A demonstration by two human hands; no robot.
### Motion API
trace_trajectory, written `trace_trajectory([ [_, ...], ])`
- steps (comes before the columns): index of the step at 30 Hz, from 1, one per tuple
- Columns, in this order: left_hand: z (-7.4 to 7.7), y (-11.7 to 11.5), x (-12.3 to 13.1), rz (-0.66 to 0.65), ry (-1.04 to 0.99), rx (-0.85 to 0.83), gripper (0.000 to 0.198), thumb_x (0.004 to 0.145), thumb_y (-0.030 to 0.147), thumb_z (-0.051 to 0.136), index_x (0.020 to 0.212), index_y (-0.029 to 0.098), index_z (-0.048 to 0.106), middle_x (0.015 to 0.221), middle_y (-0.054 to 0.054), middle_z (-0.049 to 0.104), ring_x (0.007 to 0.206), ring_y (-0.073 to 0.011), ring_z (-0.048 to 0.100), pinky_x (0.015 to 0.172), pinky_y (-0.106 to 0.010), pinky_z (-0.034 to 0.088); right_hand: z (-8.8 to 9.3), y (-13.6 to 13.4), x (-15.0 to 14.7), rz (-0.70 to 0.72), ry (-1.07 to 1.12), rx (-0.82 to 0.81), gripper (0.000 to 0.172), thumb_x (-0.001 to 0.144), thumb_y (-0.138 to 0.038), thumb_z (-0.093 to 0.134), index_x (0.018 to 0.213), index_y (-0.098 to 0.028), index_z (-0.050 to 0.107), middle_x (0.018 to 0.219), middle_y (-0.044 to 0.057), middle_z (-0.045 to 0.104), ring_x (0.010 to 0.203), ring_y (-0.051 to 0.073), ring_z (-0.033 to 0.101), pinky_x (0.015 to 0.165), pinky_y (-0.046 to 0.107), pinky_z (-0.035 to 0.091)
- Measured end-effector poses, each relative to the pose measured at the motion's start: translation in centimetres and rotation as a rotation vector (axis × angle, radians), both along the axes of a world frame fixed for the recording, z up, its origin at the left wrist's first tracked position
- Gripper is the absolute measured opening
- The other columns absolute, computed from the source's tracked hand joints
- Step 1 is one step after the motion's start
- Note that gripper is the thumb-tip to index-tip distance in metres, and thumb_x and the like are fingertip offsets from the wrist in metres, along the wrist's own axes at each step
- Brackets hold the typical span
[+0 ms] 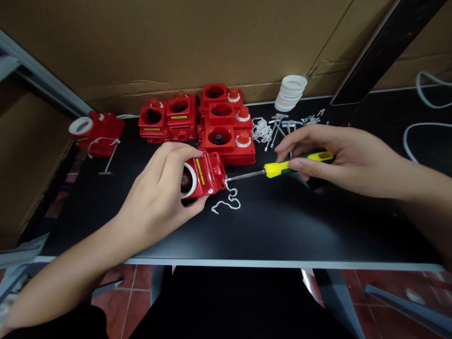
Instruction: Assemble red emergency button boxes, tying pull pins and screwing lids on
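Observation:
My left hand (160,183) is wrapped round a red housing (208,175) that has a white ring (192,181) in its round opening and a yellow label. Between the fingers and thumb of my right hand (339,157) is a screwdriver (280,168) with a yellow and green handle. Its shaft points left, and the tip meets the right end of the housing, though the exact contact point is too small to make out. From that same end a thin white cord (231,200) trails in curves over the black tabletop (268,230).
Behind my hands stand several stacked red housings (228,150). Another red housing (106,134) with a ring and a hanging T-bar is at left. White rings (291,92) are piled at the back, near a heap of cord (262,129), metal T-bars (278,125) and small screws (310,119).

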State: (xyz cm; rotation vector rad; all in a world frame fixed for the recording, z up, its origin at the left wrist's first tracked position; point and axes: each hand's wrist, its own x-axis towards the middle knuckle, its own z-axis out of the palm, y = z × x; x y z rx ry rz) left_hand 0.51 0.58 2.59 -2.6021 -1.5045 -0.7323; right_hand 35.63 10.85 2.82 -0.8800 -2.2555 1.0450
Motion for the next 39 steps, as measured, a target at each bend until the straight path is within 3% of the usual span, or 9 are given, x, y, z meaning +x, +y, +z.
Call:
trace_trajectory([
  [3, -0.15, 0.14, -0.09, 0.005, -0.003, -0.002, 0.055, 0.104, 0.028, 0.078, 0.152, 0.032, 0.052, 0.145, -0.013, 0.072, 0.135, -0.0384, 0.076, 0.110, -0.058, 0.072, -0.29, -0.01, 0.14, 0.023, -0.002, 0.062, 0.030, 0.098, -0.045, 0.090, 0.120, -0.029, 0.078, 0.121, 0.005, 0.078, 0.107, 0.022, 0.079, 0.097, 0.038, 0.072],
  [5, -0.21, 0.24, -0.14, 0.007, 0.000, -0.012, 0.056, 0.103, 0.026, 0.079, 0.152, 0.031, 0.052, 0.145, -0.014, 0.072, 0.137, -0.0384, 0.076, 0.112, -0.057, 0.071, -0.35, -0.07, 0.32, 0.043, -0.028, 0.099, 0.031, 0.092, -0.034, 0.089, 0.120, -0.029, 0.077, 0.124, 0.005, 0.076, 0.114, 0.023, 0.077, 0.110, 0.042, 0.069],
  [12, -0.19, 0.31, -0.15, 0.008, -0.007, -0.017, 0.059, 0.102, 0.024, 0.083, 0.151, 0.031, 0.051, 0.144, -0.014, 0.071, 0.136, -0.0381, 0.076, 0.111, -0.055, 0.071, 0.25, -0.20, 0.45, -0.022, -0.017, 0.046, 0.028, 0.088, -0.026, 0.085, 0.113, -0.026, 0.073, 0.115, 0.004, 0.079, 0.102, 0.021, 0.077, 0.098, 0.037, 0.068],
  [17, -0.09, 0.40, -0.14, 0.002, 0.009, -0.005, 0.056, 0.103, 0.026, 0.081, 0.149, 0.033, 0.049, 0.143, -0.012, 0.071, 0.137, -0.0375, 0.076, 0.112, -0.054, 0.071, 0.26, 0.08, 0.30, -0.086, 0.047, -0.012, 0.031, 0.088, -0.036, 0.093, 0.109, -0.025, 0.073, 0.100, 0.003, 0.081, 0.083, 0.019, 0.076, 0.077, 0.033, 0.063],
  [22, -0.25, 0.56, -0.31, -0.003, 0.024, 0.026, 0.056, 0.101, 0.024, 0.081, 0.148, 0.029, 0.050, 0.142, -0.013, 0.072, 0.135, -0.0365, 0.077, 0.110, -0.053, 0.071, -0.16, -0.16, -0.14, -0.117, 0.036, -0.081, 0.031, 0.107, -0.055, 0.080, 0.115, -0.026, 0.071, 0.087, 0.001, 0.076, 0.059, 0.013, 0.063, 0.060, 0.032, 0.052],
  [25, -0.30, 0.59, -0.44, 0.007, 0.025, 0.005, 0.058, 0.100, 0.022, 0.082, 0.149, 0.030, 0.052, 0.143, -0.014, 0.072, 0.137, -0.0378, 0.076, 0.111, -0.054, 0.071, -0.23, -0.26, -0.19, -0.097, -0.018, -0.058, 0.036, 0.107, -0.059, 0.075, 0.118, -0.025, 0.070, 0.099, 0.005, 0.076, 0.071, 0.016, 0.066, 0.060, 0.032, 0.050],
  [29, -0.28, 0.59, -0.42, 0.014, 0.023, -0.013, 0.058, 0.101, 0.022, 0.081, 0.151, 0.031, 0.053, 0.145, -0.015, 0.072, 0.139, -0.0410, 0.076, 0.113, -0.059, 0.071, -0.07, -0.17, 0.18, -0.022, -0.071, 0.007, 0.032, 0.087, -0.035, 0.080, 0.114, -0.027, 0.064, 0.105, 0.004, 0.073, 0.089, 0.022, 0.070, 0.069, 0.034, 0.054],
  [36, -0.18, 0.44, -0.22, 0.028, 0.001, -0.009, 0.062, 0.098, 0.023, 0.083, 0.152, 0.035, 0.053, 0.146, -0.012, 0.073, 0.137, -0.0407, 0.076, 0.110, -0.061, 0.072, 0.35, -0.11, 0.33, -0.099, -0.125, 0.062, 0.025, 0.080, -0.034, 0.075, 0.103, -0.025, 0.068, 0.094, 0.002, 0.069, 0.074, 0.019, 0.061, 0.066, 0.036, 0.049],
  [39, -0.17, 0.46, -0.27, 0.025, -0.006, -0.010, 0.062, 0.099, 0.024, 0.082, 0.152, 0.035, 0.051, 0.145, -0.012, 0.073, 0.135, -0.0375, 0.076, 0.107, -0.056, 0.073, 0.49, -0.08, 0.24, -0.161, -0.083, -0.059, 0.029, 0.081, -0.040, 0.082, 0.103, -0.024, 0.072, 0.087, 0.002, 0.074, 0.067, 0.018, 0.062, 0.058, 0.033, 0.047],
])
